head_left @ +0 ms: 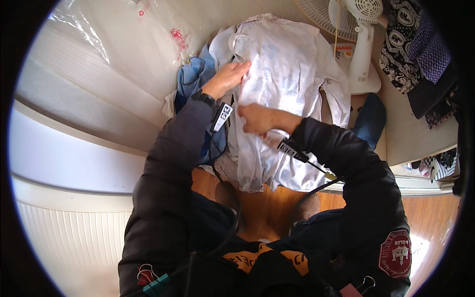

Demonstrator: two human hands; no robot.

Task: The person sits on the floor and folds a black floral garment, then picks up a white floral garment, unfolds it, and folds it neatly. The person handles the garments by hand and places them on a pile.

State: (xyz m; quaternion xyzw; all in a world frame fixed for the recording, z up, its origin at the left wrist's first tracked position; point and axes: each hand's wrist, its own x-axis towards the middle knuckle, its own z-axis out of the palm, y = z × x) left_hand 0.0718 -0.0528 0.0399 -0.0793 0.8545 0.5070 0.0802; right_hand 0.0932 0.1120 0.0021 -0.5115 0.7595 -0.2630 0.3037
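A pale white garment with faint blue print [289,69] lies spread over the edge of a white surface [99,99] and hangs down toward the wooden floor. My left hand [228,76] rests flat on its left side, fingers together and stretched out. My right hand [255,119] is closed on a fold of the same cloth near its middle. Both forearms wear dark jacket sleeves with tags at the wrists.
Blue clothing [194,76] lies bunched under the white garment's left side. A white standing fan [358,44] is at the upper right. Dark patterned clothes [420,54] hang at the right. Clear plastic sheeting [133,29] covers the surface behind. Wooden floor [262,208] lies below.
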